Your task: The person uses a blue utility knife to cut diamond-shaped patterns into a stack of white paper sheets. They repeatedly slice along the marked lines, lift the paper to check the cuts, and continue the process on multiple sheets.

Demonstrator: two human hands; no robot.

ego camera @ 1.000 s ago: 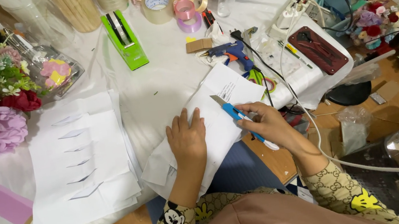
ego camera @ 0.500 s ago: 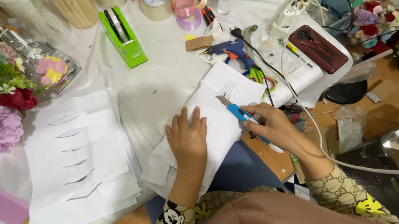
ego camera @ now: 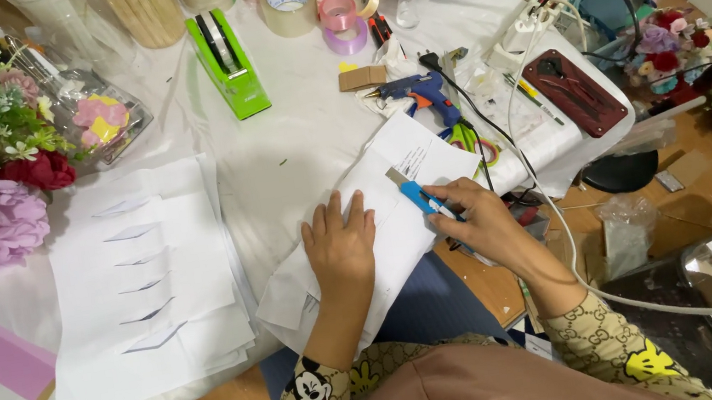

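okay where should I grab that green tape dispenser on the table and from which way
Grip the green tape dispenser across its long narrow sides, around the middle, coming down from above. It lies flat and free on the table, lengthwise away from you, and the body looks narrow enough to span.

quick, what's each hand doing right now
Left hand: open, flat on the paper.
Right hand: closed on the blue cutter, blade on the paper.
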